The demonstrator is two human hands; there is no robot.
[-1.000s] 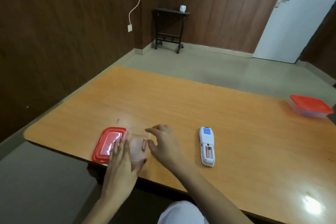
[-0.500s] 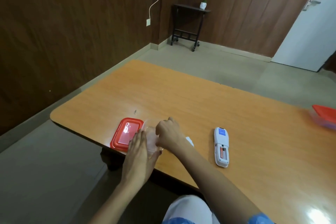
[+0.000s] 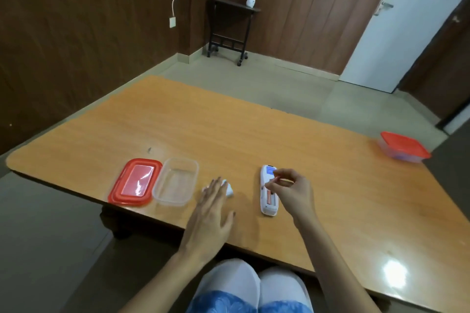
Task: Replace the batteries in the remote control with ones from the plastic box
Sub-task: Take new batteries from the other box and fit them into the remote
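The white remote control [image 3: 267, 192] lies face down near the table's front edge, its battery bay uncovered with one orange battery [image 3: 268, 197] inside. My right hand [image 3: 291, 192] hovers over it, pinching a second orange battery [image 3: 276, 180] between thumb and fingers. The clear plastic box [image 3: 176, 181] sits to the left and looks empty, its red lid [image 3: 136, 181] beside it. My left hand [image 3: 211, 213] rests flat on the table with fingers spread, fingertips over a small white piece [image 3: 229, 189], probably the remote's battery cover.
The orange wooden table [image 3: 229, 132] has its front edge close to my knees. A second plastic box with a red lid [image 3: 404, 147] stands at the far right edge. A small dark side table [image 3: 231, 30] stands by the back wall.
My right hand has left the plastic box with a battery and moved right over the remote. My left hand has let go of the box and now lies beside the white piece.
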